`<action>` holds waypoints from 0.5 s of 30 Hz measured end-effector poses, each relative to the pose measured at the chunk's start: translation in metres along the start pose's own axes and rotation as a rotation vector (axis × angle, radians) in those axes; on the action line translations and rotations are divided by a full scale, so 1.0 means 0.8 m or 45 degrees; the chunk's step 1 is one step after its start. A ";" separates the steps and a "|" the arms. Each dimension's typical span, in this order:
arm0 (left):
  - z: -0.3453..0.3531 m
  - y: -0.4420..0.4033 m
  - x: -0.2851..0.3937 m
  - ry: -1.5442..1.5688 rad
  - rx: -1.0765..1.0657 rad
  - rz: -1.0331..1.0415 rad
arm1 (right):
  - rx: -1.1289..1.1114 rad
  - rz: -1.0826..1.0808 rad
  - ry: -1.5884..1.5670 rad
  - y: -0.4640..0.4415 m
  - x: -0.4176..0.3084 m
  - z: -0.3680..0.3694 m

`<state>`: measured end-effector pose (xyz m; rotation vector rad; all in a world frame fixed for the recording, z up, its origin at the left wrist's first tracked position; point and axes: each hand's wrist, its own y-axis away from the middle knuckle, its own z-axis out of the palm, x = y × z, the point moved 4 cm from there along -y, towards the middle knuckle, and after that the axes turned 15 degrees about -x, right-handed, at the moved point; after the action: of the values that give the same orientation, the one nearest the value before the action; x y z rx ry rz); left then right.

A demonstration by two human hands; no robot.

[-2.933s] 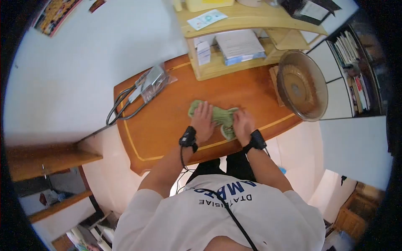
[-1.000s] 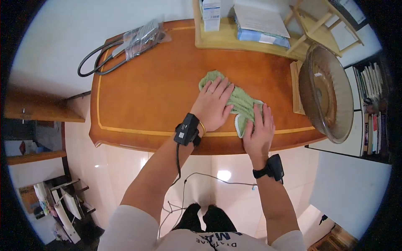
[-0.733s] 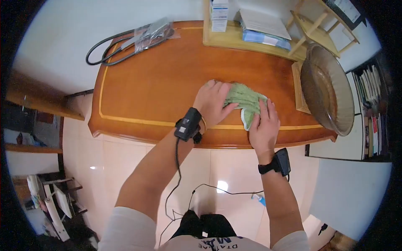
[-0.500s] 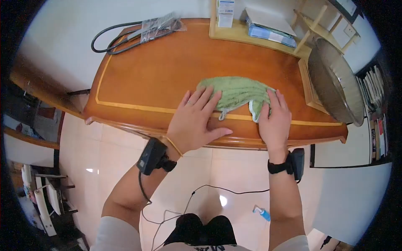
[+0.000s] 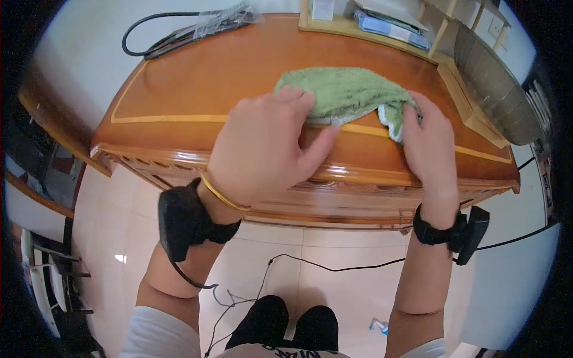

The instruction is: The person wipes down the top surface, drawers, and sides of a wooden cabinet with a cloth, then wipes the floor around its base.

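Observation:
A green cloth (image 5: 346, 92) with a white edge lies bunched on the brown wooden desk (image 5: 197, 83), near its front edge. My left hand (image 5: 268, 134) is at the cloth's left end, fingertips bent over its edge and thumb held apart to the right. At the cloth's right end, my right hand (image 5: 430, 134) has its fingers and thumb closed on the fabric. Both wrists carry black devices with straps.
A bagged black cable (image 5: 224, 21) lies at the desk's back left. A wooden shelf (image 5: 370, 37) with papers stands at the back. A large translucent bowl (image 5: 495, 89) leans at the right, by a wooden frame (image 5: 468, 107). Thin cables trail over the floor.
The view has come closer and tilted, so the desk's carved front now shows. The cloth is spread wider than at first. My left hand's fingers have bent, and my right hand has closed on the cloth's end.

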<state>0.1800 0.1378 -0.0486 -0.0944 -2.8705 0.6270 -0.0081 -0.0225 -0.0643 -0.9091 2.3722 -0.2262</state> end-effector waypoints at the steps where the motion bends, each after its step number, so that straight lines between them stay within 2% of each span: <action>1: 0.002 0.001 -0.003 -0.014 0.016 -0.004 | -0.004 0.009 0.013 0.000 -0.002 0.000; 6: 0.008 0.004 -0.008 -0.035 0.107 0.034 | 0.006 0.019 0.022 0.001 0.001 -0.002; 12: 0.007 0.010 -0.005 -0.161 0.247 0.125 | -0.067 -0.189 -0.033 0.003 0.004 -0.011; 15: -0.002 0.024 0.002 -0.052 0.254 0.045 | 0.075 -0.570 -0.043 0.017 -0.002 -0.016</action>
<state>0.1794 0.1558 -0.0546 -0.1032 -2.8315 0.9276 -0.0221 -0.0122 -0.0578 -1.3945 2.0923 -0.4468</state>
